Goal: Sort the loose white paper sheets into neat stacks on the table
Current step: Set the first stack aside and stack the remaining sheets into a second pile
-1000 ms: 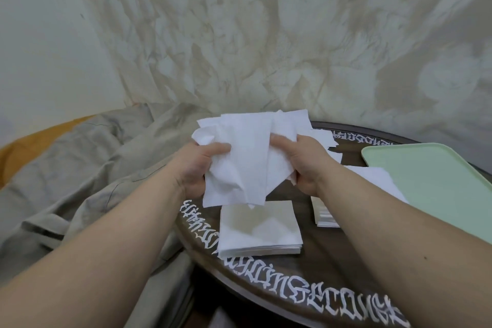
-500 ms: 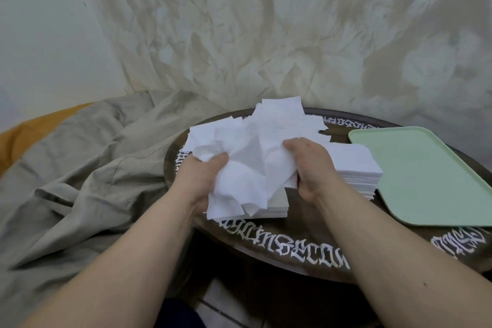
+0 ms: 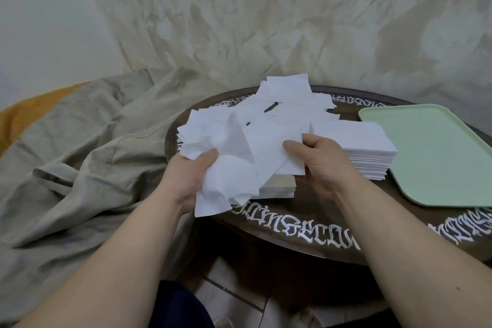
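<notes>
Head view: loose sheets point(image 3: 239, 149) in both hands' grip

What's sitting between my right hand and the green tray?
In the head view, a neat stack of white sheets lies between the right hand and the green tray, right beside the tray's near edge; whether they touch is unclear.

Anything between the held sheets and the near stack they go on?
Nothing visible. Both the left hand and right hand grip the loose sheets directly above the near stack, whose top shows only sheets.
</notes>
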`<state>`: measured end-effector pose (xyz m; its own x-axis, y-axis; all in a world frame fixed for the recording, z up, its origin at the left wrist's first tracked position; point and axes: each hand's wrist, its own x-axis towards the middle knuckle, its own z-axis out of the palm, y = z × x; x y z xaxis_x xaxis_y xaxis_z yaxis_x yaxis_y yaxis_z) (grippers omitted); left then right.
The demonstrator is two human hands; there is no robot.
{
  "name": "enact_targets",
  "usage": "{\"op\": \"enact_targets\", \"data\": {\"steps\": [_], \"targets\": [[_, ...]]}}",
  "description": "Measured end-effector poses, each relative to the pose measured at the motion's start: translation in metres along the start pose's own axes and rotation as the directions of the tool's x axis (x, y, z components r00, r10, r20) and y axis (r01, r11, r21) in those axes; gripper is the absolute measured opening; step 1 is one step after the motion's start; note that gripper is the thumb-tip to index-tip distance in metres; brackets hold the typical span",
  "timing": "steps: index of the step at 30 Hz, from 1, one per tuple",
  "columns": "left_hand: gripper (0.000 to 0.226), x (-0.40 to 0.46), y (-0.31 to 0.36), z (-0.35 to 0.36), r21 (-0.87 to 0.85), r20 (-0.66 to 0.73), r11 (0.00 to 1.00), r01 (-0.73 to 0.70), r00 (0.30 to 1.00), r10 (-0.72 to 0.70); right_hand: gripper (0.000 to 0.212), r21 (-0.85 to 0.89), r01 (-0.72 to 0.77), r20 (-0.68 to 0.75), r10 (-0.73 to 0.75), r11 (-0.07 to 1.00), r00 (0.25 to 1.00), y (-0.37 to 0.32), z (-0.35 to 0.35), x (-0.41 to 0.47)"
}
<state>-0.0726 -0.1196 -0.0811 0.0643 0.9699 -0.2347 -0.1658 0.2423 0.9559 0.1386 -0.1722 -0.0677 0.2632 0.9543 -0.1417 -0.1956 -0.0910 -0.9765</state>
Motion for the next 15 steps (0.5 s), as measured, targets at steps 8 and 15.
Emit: {"op": "enact_targets", "data": {"steps": [8,15], "targets": [[0.013,0.015,-0.007,-0.007,-0.045,-0.102,0.998,-0.042,0.994,0.037,0.014,-0.213,0.086,-0.168,-0.124,0.973,0.978,0.009,0.004,0.014],[0.01,0.033,-0.009,-0.017,-0.068,-0.304,0.988,-0.141,0.946,0.114,0.011,0.016,-0.023,-0.172,0.025,1.0,0.985,0.01,-0.006,0.022]]}}
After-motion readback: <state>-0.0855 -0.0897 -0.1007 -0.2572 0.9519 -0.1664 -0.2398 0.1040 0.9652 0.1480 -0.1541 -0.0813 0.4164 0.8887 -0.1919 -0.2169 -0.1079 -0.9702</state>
